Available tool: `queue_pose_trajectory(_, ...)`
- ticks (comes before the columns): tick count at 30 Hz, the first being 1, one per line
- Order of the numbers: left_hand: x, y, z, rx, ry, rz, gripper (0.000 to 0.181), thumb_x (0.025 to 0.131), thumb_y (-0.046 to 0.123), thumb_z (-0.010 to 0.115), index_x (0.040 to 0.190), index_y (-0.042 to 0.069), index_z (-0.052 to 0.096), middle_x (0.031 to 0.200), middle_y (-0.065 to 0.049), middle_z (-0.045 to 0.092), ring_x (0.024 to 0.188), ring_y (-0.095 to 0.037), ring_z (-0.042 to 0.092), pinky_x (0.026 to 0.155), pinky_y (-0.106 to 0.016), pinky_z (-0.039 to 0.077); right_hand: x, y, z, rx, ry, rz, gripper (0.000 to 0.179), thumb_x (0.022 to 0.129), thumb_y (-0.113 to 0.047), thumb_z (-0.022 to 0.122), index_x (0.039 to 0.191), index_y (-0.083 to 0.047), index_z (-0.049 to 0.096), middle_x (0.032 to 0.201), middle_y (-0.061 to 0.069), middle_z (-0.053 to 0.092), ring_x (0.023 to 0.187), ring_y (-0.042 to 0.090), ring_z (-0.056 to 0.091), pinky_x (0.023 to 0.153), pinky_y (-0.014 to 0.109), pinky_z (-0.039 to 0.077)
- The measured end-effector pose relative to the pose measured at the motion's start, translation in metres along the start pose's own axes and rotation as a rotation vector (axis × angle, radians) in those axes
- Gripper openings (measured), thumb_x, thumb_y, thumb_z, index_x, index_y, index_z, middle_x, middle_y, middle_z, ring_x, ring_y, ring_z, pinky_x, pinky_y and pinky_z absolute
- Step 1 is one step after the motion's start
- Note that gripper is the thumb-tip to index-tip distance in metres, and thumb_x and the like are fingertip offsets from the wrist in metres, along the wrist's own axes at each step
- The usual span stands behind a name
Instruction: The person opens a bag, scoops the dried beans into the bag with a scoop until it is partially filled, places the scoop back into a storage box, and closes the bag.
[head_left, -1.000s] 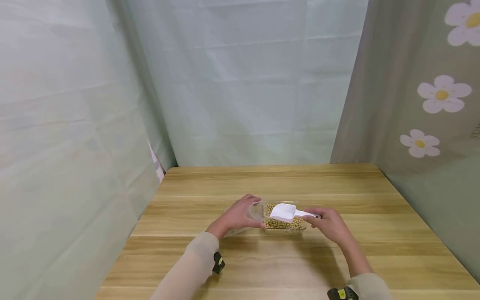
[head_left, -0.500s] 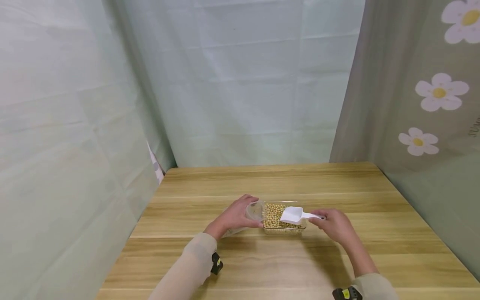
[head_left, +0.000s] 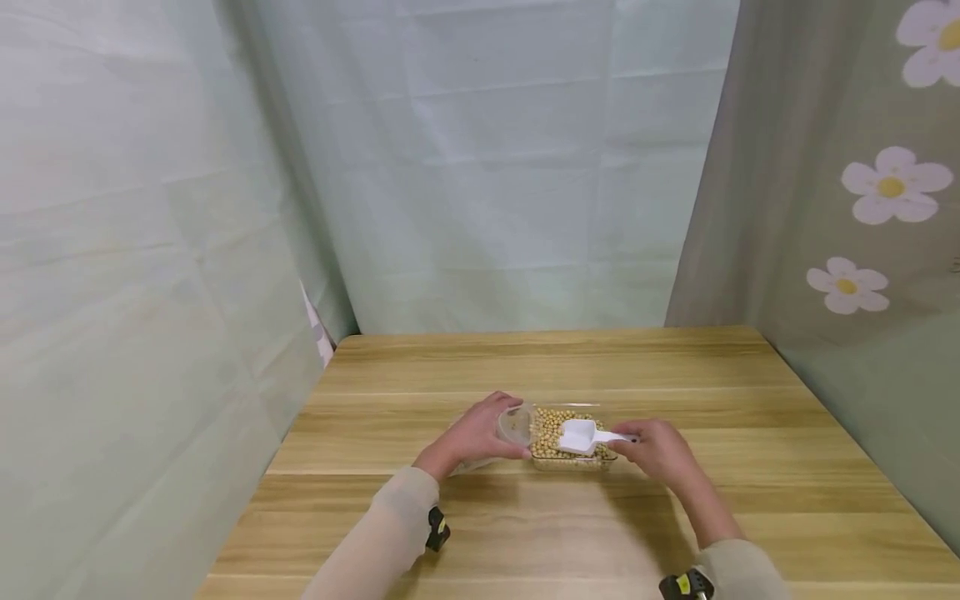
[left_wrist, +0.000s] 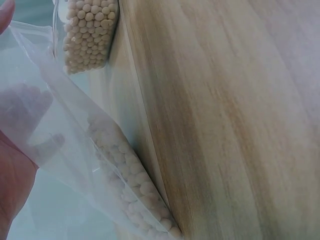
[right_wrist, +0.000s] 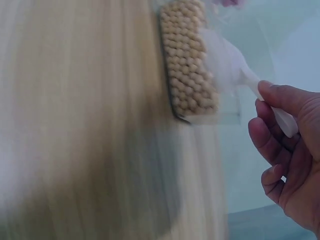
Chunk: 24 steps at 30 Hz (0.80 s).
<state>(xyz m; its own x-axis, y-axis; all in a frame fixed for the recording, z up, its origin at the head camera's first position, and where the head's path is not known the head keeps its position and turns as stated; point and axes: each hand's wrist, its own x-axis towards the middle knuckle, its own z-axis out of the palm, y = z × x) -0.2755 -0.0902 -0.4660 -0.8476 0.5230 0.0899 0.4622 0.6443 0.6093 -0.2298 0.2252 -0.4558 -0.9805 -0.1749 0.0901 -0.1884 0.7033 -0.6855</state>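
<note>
My left hand (head_left: 477, 431) holds a clear plastic bag (left_wrist: 65, 107) near its opening, which faces the container. Yellowish soybeans (left_wrist: 135, 180) lie in the low part of the bag. Beside it on the table stands a clear rectangular container (head_left: 573, 466), filled with the same kind of beans (head_left: 546, 432). A white scoop (head_left: 577, 436) is over the right part of those beans, its handle pinched by my right hand (head_left: 660, 450) between thumb and fingers. The scoop's blade is blurred in the right wrist view; whether it touches the beans I cannot tell.
The wooden table (head_left: 540, 533) carries the container and the bag. Pale curtains (head_left: 487, 208) hang behind and to the left. On the right is a curtain with white flowers (head_left: 846, 286).
The scoop has shifted to the right over the container and dropped a little, uncovering beans on the left. My left hand stays at the bag's opening.
</note>
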Motion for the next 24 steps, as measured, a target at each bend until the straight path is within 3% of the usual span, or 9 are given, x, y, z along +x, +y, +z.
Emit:
queue_pose_trajectory(11, 0.0, -0.002, 0.0, 0.014, 0.012, 0.028, 0.096, 0.07, 0.053, 0.084, 0.144, 0.005, 0.049, 0.136, -0.004, 0.052, 0.119, -0.021, 0.052, 0.097, -0.04, 0.045, 0.006, 0.0, 0.026, 0.178, 0.029, -0.01, 0.021, 0.087, -0.015, 0.076, 0.102, 0.0, 0.076, 0.092, 0.01, 0.073, 0.067, 0.016, 0.059, 0.06, 0.032, 0.05)
queue_pose_trajectory(18, -0.001, 0.0, -0.001, 0.026, 0.015, 0.031, 0.094, 0.071, 0.053, 0.084, 0.144, 0.004, 0.049, 0.135, -0.004, 0.052, 0.118, -0.021, 0.052, 0.097, -0.04, 0.045, 0.001, 0.005, 0.024, 0.276, 0.027, 0.034, 0.022, 0.089, -0.015, 0.074, 0.105, 0.0, 0.075, 0.071, 0.008, 0.062, 0.057, 0.012, 0.049, 0.05, 0.025, 0.041)
queue_pose_trajectory(24, -0.001, 0.0, -0.001, 0.031, 0.016, 0.028, 0.095, 0.071, 0.054, 0.084, 0.144, 0.005, 0.049, 0.133, -0.004, 0.053, 0.116, -0.02, 0.053, 0.096, -0.039, 0.046, -0.003, 0.011, 0.016, 0.31, 0.021, 0.077, 0.026, 0.091, -0.017, 0.072, 0.11, 0.0, 0.074, 0.068, 0.011, 0.058, 0.055, 0.013, 0.048, 0.047, 0.023, 0.037)
